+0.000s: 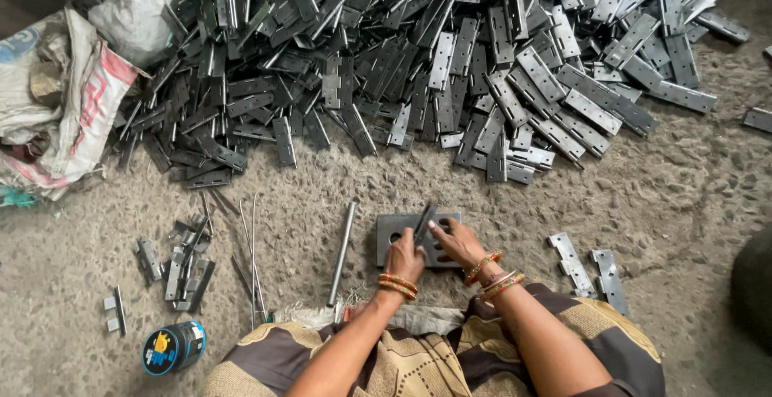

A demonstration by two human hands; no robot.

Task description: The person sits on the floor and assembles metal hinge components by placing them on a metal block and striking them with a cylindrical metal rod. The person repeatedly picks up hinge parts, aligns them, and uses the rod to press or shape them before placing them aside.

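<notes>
Two hands are working over a grey metal block [406, 232] with round holes, which is lying flat on the rough ground just in front of the person's knees. Left hand [404, 259] is resting on the block's near edge, fingers curled; whether it is pinching anything I cannot tell. Right hand [457, 240] is grasping a narrow dark hinge piece [424, 224], holding it tilted on end against the block's top face. Both wrists are wearing red and gold bangles.

Left of the block, a thin steel rod [343, 252] is lying on the ground, well apart from the hands. Farther left, a small heap of hinge parts [178, 267] and a few thin wires [253, 260] are lying on the ground. A short round tin [174, 347] with a blue label is lying on its side near the person's left knee.

Right of the block, two assembled bright hinges [587, 268] are lying side by side, near the right forearm.

Beyond the block, a large pile of hinge leaves [434, 59] is spreading across the upper ground. At the left edge, crumpled sacks [68, 99] and a white bag are sitting beside the pile. Patterned brown cloth [418, 361] is covering the person's lap.
</notes>
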